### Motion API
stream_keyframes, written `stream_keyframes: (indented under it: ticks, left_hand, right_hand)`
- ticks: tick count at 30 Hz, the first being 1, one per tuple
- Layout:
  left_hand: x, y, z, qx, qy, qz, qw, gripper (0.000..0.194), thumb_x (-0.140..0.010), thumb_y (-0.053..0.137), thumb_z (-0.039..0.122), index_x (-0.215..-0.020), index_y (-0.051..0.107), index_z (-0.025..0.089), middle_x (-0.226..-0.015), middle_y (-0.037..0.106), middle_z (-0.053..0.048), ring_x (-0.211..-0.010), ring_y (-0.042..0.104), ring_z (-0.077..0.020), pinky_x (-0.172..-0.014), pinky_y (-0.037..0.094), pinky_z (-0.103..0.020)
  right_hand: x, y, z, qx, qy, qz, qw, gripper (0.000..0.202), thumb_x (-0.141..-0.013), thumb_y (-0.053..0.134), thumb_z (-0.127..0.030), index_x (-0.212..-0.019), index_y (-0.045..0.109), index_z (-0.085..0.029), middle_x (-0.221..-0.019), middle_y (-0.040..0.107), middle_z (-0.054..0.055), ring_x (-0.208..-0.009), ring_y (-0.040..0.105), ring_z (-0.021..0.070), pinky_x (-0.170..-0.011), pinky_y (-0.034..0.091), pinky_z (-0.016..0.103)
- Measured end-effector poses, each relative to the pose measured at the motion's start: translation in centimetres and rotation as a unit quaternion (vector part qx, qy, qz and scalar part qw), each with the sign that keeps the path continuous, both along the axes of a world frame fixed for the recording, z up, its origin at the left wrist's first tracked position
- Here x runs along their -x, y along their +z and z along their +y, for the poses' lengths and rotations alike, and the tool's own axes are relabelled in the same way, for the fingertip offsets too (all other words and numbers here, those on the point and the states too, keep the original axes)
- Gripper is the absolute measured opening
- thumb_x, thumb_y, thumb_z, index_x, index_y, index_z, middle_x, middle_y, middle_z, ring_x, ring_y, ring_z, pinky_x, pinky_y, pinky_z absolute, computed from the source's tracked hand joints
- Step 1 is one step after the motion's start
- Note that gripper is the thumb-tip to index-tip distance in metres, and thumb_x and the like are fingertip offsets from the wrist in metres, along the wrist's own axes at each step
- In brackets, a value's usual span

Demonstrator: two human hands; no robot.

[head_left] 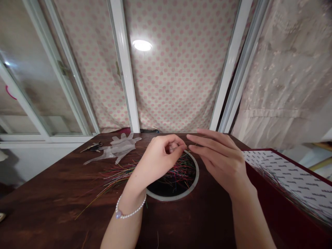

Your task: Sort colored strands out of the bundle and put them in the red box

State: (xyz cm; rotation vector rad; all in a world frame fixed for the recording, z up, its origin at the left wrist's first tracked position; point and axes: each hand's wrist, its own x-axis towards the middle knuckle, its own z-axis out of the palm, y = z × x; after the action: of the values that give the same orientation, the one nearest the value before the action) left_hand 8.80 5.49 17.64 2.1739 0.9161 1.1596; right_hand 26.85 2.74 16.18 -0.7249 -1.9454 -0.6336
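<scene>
My left hand (162,155), a pearl bracelet (131,215) on its wrist, is closed in a pinch. Between its thumb and forefinger is a thin wire (187,152), only a short bit of which shows. Facing it, my right hand (220,157) has its fingers stretched out and apart, tips close to the pinch; its thumb is hidden. Below both hands lies a round dark dish with a pale rim (197,173). A loose bundle of fine coloured wires (121,170) spreads across the dish and over its left side onto the table.
A dark wooden table (59,186) carries a clear plastic glove (120,147) and keys (92,147) at the back left. At right stands a red box (261,204) with a white printed lining and more thin wires (287,193). Behind are dotted curtains (176,76) and white window frames.
</scene>
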Motion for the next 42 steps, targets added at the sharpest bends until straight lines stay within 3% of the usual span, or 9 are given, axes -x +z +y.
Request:
stream_keyframes:
  ticks: [15,21,27,32,37,42]
  left_hand:
    - [0.2,0.2,-0.1,-0.141,0.042,0.108,0.983,0.013,-0.085,0.049,0.015,-0.08,0.061,0.017,-0.058,0.05,0.004,-0.053,0.042,-0.0093,-0.051,0.031,-0.023]
    - [0.2,0.3,-0.2,-0.175,0.04,0.128,0.975,0.014,-0.087,0.048,0.014,-0.085,0.061,0.018,-0.074,0.063,0.0,-0.065,0.054,-0.0124,-0.057,0.036,-0.024]
    - [0.0,0.3,-0.3,-0.19,0.027,0.135,0.972,0.012,-0.09,0.048,0.015,-0.086,0.059,0.018,-0.079,0.064,0.0,-0.068,0.054,-0.0117,-0.058,0.036,-0.024]
    - [0.0,0.4,-0.5,-0.202,0.004,0.128,0.971,0.012,-0.09,0.048,0.015,-0.087,0.059,0.017,-0.079,0.063,0.001,-0.068,0.054,-0.0104,-0.062,0.038,-0.024]
    - [0.2,0.7,-0.9,-0.205,-0.045,0.134,0.969,0.012,-0.091,0.047,0.015,-0.088,0.058,0.016,-0.083,0.063,0.0,-0.072,0.054,-0.0104,-0.066,0.039,-0.022]
    - [0.4,0.7,-1.1,-0.219,-0.077,0.142,0.962,0.015,-0.091,0.045,0.01,-0.086,0.058,0.016,-0.081,0.061,0.0,-0.072,0.053,-0.0101,-0.066,0.039,-0.021]
  right_hand:
    - [0.5,-0.2,0.4,0.066,0.018,0.06,0.996,0.023,-0.083,0.05,-0.005,-0.087,0.066,-0.021,-0.082,0.069,0.002,-0.077,0.062,0.0144,-0.071,0.051,0.03]
    - [0.6,0.0,-0.1,0.115,0.026,0.095,0.988,0.025,-0.083,0.047,-0.003,-0.086,0.066,-0.02,-0.081,0.067,0.001,-0.074,0.062,0.0127,-0.068,0.05,0.027]
    - [0.4,0.3,-0.6,0.195,0.047,0.157,0.967,0.022,-0.079,0.053,-0.003,-0.082,0.067,-0.019,-0.077,0.068,-0.001,-0.071,0.063,0.0108,-0.064,0.05,0.022]
    - [0.2,0.5,-0.9,0.305,0.091,0.247,0.915,0.018,-0.076,0.059,-0.006,-0.08,0.069,-0.021,-0.075,0.07,-0.001,-0.068,0.066,0.0119,-0.063,0.055,0.021]
    - [-0.3,0.8,-1.1,0.432,0.183,0.314,0.826,0.008,-0.076,0.065,-0.013,-0.077,0.071,-0.019,-0.068,0.071,0.0,-0.062,0.067,0.0119,-0.058,0.056,0.019]
    - [-1.1,1.2,-1.1,0.529,0.249,0.304,0.752,0.005,-0.074,0.07,-0.019,-0.077,0.071,-0.015,-0.066,0.07,0.003,-0.056,0.066,0.0111,-0.051,0.053,0.016]
